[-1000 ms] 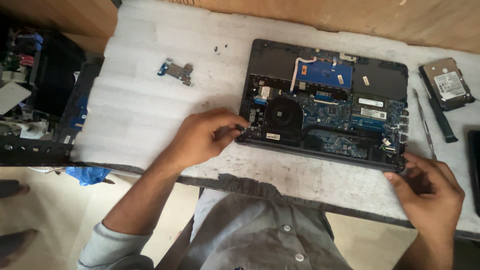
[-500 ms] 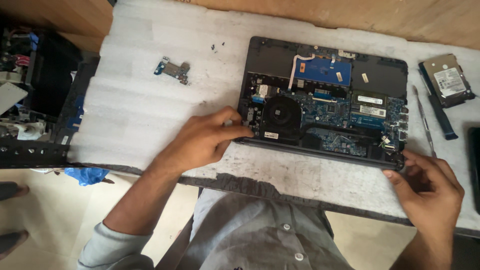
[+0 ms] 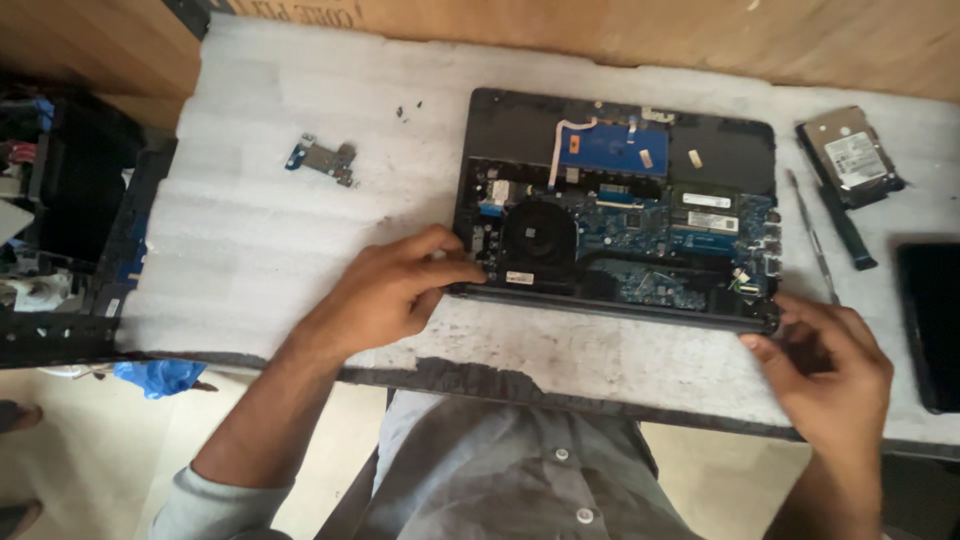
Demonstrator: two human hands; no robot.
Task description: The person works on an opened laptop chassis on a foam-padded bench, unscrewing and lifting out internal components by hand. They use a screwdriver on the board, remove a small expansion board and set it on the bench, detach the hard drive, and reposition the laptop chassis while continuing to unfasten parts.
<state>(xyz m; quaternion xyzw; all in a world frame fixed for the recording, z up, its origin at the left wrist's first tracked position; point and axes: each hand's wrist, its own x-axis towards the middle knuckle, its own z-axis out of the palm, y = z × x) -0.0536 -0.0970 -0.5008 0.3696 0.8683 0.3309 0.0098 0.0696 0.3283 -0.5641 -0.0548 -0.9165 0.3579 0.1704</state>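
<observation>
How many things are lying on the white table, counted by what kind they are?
Opened laptop: 1
Hard drive: 1
Small circuit board piece: 1
Screwdriver: 1
Black strip: 1
Dark flat slab: 1
Total: 6

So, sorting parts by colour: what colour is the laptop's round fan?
Black, in the head view: the fan by the left hand.

Left hand (image 3: 385, 290) knuckles up with fingers curled forward, right hand (image 3: 830, 365) lower, fingers bent inward, forearms angled in
</observation>
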